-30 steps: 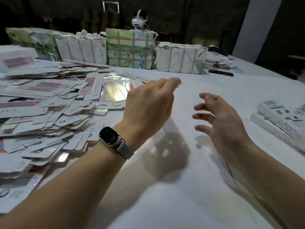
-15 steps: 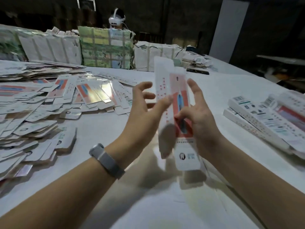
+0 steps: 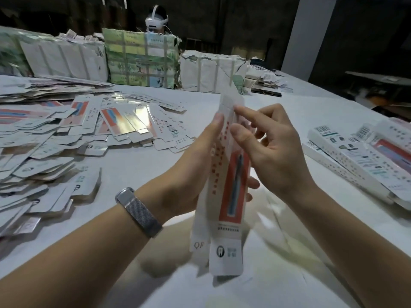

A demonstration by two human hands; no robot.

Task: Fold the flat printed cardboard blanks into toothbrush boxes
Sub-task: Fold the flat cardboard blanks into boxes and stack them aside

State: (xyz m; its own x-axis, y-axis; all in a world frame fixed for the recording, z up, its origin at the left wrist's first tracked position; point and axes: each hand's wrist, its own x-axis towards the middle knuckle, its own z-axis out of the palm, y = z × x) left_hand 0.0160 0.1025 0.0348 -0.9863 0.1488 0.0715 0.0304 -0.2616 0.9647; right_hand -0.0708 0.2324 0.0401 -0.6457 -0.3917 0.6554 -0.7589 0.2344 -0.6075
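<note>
A long white cardboard blank (image 3: 224, 192) with a red panel and a printed toothbrush stands upright between my hands above the white table (image 3: 133, 165). My left hand (image 3: 189, 172) holds it from the left, fingers behind it and thumb along its left edge. My right hand (image 3: 269, 150) touches its upper right side, thumb and forefinger at the panel, other fingers spread. A big heap of flat blanks (image 3: 73, 134) lies at the left. Folded boxes (image 3: 364, 158) lie stacked at the right.
Tied bundles of blanks (image 3: 142, 58) stand in a row across the far side of the table. Behind them sits a person wearing a white headset (image 3: 155, 21). A dark flat object (image 3: 265, 92) lies at the far right by torn wrappers.
A blank has come up into both hands, which held nothing a second ago. It has since been turned more edge-on and raised, with my right hand moving up its side.
</note>
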